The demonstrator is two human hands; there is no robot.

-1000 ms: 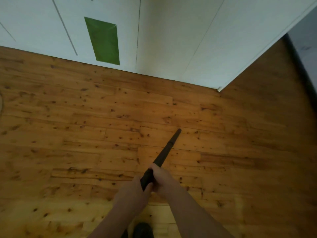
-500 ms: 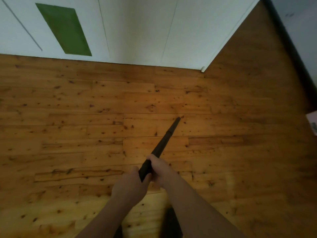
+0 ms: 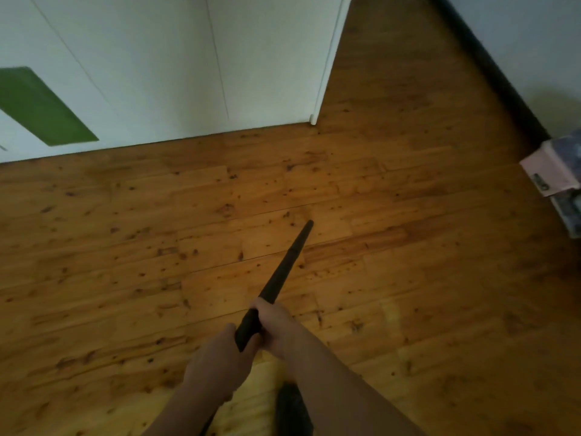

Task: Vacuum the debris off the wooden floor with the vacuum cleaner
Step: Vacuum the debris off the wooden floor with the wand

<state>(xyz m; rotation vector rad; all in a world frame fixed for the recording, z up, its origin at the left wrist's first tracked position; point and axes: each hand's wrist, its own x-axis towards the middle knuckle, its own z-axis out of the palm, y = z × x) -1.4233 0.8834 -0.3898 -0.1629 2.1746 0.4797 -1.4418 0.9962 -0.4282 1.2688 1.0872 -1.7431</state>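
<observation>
**Wand out over the boards, mid-sweep, both hands on the tube**

Wooden floor (image 3: pixel 408 294): fills most of the view. Warm planks, heavily flecked with dark knots and specks. Cannot tell debris from grain in this light.

White cabinet front (image 3: pixel 176 73): far left to centre, meets the floor along a slanted line. Carries a green panel (image 3: pixel 41 111) at the far left edge. Its corner post ends right of centre.

Dark skirting (image 3: pixel 490 73): runs down the far right below a pale wall. A pink object (image 3: pixel 550 174) lies against the right edge, partly out of view.

Vacuum wand (image 3: pixel 286 269): slim black tube, rising from the hands at near centre and pointing far and right. Its tip sits low over a plank joint in the middle of the floor. Whether it touches the wood I cannot tell. A dark shape (image 3: pixel 290 407) at the near edge, between the forearms, is too dim to name.

Step in hand, as I judge it: working the nozzle across the open middle boards. The next move calls for keeping the tip low and steering it toward unswept ground, likely along the cabinet foot or the right strip, without knocking the pink object.

Right hand (image 3: pixel 273 325): the farther one up the tube, fingers wrapped tight round it.

Left hand (image 3: pixel 217 363): nearer, just behind the right, clasped on the tube's near end, knuckles up. Fingertips hidden underneath.
</observation>
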